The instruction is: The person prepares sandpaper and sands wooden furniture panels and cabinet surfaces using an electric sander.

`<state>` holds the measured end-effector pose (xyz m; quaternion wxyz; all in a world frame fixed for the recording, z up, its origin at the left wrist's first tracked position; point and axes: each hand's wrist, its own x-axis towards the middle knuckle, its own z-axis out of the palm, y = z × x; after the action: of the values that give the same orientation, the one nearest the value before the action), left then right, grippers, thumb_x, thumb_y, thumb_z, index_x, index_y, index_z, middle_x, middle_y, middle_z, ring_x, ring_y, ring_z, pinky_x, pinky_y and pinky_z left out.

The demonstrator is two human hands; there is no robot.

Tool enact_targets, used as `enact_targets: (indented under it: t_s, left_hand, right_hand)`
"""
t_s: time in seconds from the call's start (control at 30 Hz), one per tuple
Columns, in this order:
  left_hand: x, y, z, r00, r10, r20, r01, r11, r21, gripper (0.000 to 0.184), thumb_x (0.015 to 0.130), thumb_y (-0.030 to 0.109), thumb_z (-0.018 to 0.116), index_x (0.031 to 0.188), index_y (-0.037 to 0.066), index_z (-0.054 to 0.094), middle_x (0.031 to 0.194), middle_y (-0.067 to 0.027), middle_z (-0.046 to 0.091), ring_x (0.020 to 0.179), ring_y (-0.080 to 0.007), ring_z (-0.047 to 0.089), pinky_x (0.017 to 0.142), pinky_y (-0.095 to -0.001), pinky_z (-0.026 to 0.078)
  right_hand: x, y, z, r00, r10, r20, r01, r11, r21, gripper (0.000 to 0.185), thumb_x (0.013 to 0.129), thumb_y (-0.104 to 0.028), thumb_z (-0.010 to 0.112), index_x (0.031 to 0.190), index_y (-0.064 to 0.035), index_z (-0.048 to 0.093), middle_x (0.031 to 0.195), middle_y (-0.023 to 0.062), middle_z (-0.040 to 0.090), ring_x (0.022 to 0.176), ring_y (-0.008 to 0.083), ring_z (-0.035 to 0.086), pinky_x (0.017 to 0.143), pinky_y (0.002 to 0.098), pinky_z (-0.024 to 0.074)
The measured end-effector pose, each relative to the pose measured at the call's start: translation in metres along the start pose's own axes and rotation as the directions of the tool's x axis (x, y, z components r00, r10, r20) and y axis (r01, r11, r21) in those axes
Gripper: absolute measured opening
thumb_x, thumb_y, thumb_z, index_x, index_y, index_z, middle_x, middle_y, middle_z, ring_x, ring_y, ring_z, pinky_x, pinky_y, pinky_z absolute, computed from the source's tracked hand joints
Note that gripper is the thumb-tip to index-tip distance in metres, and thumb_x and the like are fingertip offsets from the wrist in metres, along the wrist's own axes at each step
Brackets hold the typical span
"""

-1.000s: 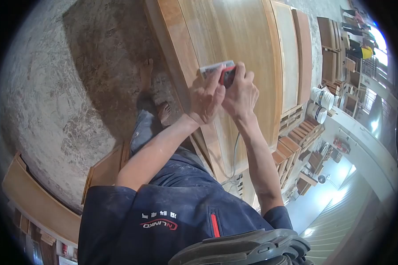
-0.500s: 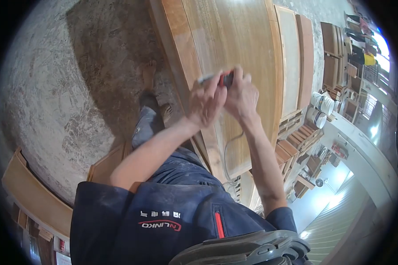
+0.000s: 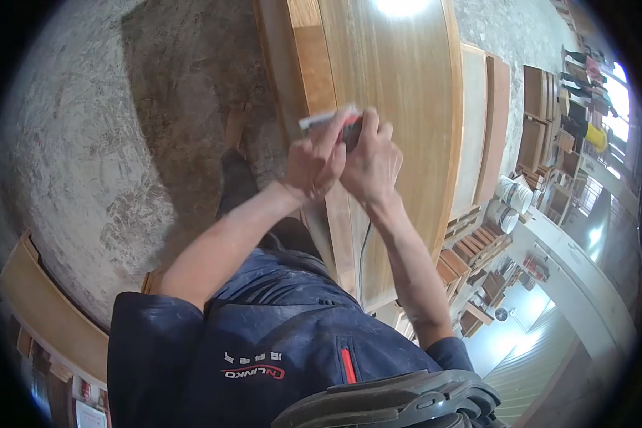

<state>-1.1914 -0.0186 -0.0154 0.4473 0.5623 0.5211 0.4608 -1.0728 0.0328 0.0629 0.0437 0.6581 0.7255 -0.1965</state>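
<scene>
My left hand (image 3: 312, 165) and my right hand (image 3: 373, 158) are closed together around a small red-and-black corded sander (image 3: 351, 133). A flat pale pad (image 3: 317, 121) shows at its left side, past my left fingers. Much of the sander is hidden by my fingers and slightly blurred. It is over the left part of a long wooden panel (image 3: 399, 93), near the lighter strip along its edge (image 3: 312, 64); whether the pad touches the wood I cannot tell. A thin grey cord (image 3: 364, 250) runs from below my right hand toward my body.
More panels (image 3: 471, 114) lie to the right of the long one. White buckets (image 3: 513, 192) and stacked wood pieces (image 3: 471, 250) stand farther right. People (image 3: 585, 78) are in the far background. A curved wooden panel (image 3: 50, 307) is at lower left, on the concrete floor (image 3: 71, 157).
Both hands and the sander have shifted left toward the panel's edge. The pale pad shows more now. The view has moved slightly, and the cord hangs straighter.
</scene>
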Motion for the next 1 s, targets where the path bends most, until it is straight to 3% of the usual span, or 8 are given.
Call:
enact_targets:
  t_s: [0.13, 0.2, 0.33, 0.53, 0.6, 0.67, 0.7, 1.0]
  left_hand:
    - [0.109, -0.037, -0.043, 0.990, 0.132, -0.059, -0.113, 0.961, 0.251, 0.056, 0.105, 0.025, 0.051, 0.155, 0.001, 0.045, 0.144, -0.0188, 0.064, 0.114, -0.0402, 0.072, 0.090, -0.0481, 0.061]
    - [0.166, -0.047, -0.072, 0.884, 0.454, -0.106, -0.382, 0.835, 0.396, 0.052, 0.102, 0.018, 0.057, 0.151, 0.003, 0.048, 0.137, -0.0207, 0.068, 0.104, -0.0419, 0.074, 0.087, -0.0489, 0.060]
    - [0.246, -0.056, -0.116, 0.977, 0.214, -0.027, -0.208, 0.969, 0.134, 0.053, 0.112, 0.032, 0.041, 0.154, -0.001, 0.044, 0.138, -0.0272, 0.066, 0.121, -0.0396, 0.071, 0.098, -0.0423, 0.057]
    - [0.149, -0.047, -0.087, 0.996, 0.043, -0.072, -0.037, 0.997, 0.072, 0.063, 0.111, 0.052, 0.036, 0.155, 0.009, 0.049, 0.127, -0.0190, 0.073, 0.121, -0.0251, 0.072, 0.099, -0.0377, 0.054]
    - [0.102, -0.023, -0.064, 0.997, 0.049, -0.066, -0.042, 0.994, 0.103, 0.058, 0.108, 0.044, 0.034, 0.154, 0.012, 0.045, 0.115, -0.0274, 0.071, 0.098, -0.0463, 0.072, 0.086, -0.0517, 0.058]
    - [0.056, -0.002, -0.047, 0.997, -0.054, 0.046, 0.052, 0.997, 0.056, 0.054, 0.108, 0.037, 0.035, 0.155, 0.013, 0.045, 0.124, -0.0250, 0.069, 0.098, -0.0443, 0.073, 0.086, -0.0515, 0.058]
    - [0.031, -0.008, -0.029, 0.995, -0.079, 0.053, 0.082, 0.996, -0.043, 0.073, 0.108, 0.059, 0.033, 0.156, 0.007, 0.047, 0.130, -0.0221, 0.069, 0.117, -0.0369, 0.074, 0.097, -0.0396, 0.055]
    - [-0.055, 0.018, -0.005, 0.982, -0.027, 0.186, 0.043, 0.996, -0.084, 0.084, 0.104, 0.048, 0.058, 0.162, -0.006, 0.033, 0.152, -0.0328, 0.053, 0.143, -0.0457, 0.053, 0.113, -0.0510, 0.049]
  right_hand:
    - [0.112, -0.044, -0.018, 0.991, -0.081, -0.110, 0.078, 0.996, -0.034, 0.054, 0.088, -0.040, 0.076, 0.118, -0.0015, 0.053, 0.104, 0.0314, 0.064, 0.085, 0.0496, 0.071, 0.075, 0.0554, 0.0596]
    - [0.168, -0.061, -0.022, 0.976, -0.102, -0.194, 0.098, 0.995, -0.029, 0.049, 0.088, -0.039, 0.074, 0.119, -0.0046, 0.058, 0.109, 0.0319, 0.067, 0.092, 0.0495, 0.072, 0.082, 0.0569, 0.0587]
    - [0.259, -0.083, -0.034, 0.938, -0.209, -0.275, 0.241, 0.966, 0.090, 0.039, 0.093, -0.035, 0.072, 0.105, 0.0013, 0.069, 0.096, 0.0291, 0.076, 0.098, 0.0440, 0.075, 0.082, 0.0550, 0.0599]
    - [0.166, -0.070, -0.022, 0.965, -0.156, -0.212, 0.172, 0.983, 0.057, 0.039, 0.092, -0.030, 0.070, 0.111, 0.0016, 0.061, 0.099, 0.0304, 0.075, 0.098, 0.0474, 0.074, 0.083, 0.0541, 0.0597]
    - [0.112, -0.045, -0.003, 0.950, -0.231, -0.210, 0.238, 0.971, 0.009, 0.046, 0.090, -0.038, 0.074, 0.110, -0.0020, 0.055, 0.099, 0.0303, 0.065, 0.081, 0.0467, 0.072, 0.071, 0.0527, 0.0608]
    - [0.057, -0.027, 0.001, 0.976, -0.156, -0.149, 0.163, 0.986, 0.037, 0.047, 0.088, -0.036, 0.075, 0.112, -0.0027, 0.054, 0.098, 0.0285, 0.064, 0.079, 0.0457, 0.072, 0.067, 0.0519, 0.0603]
    - [0.032, -0.019, 0.000, 0.986, -0.121, -0.112, 0.127, 0.991, 0.044, 0.048, 0.088, -0.036, 0.076, 0.114, -0.0028, 0.053, 0.098, 0.0278, 0.063, 0.079, 0.0463, 0.071, 0.067, 0.0527, 0.0598]
    - [-0.065, -0.002, 0.004, 0.997, 0.056, 0.052, -0.057, 0.998, 0.022, 0.070, 0.084, -0.036, 0.083, 0.130, 0.0027, 0.048, 0.105, 0.0282, 0.058, 0.086, 0.0492, 0.070, 0.069, 0.0556, 0.0583]
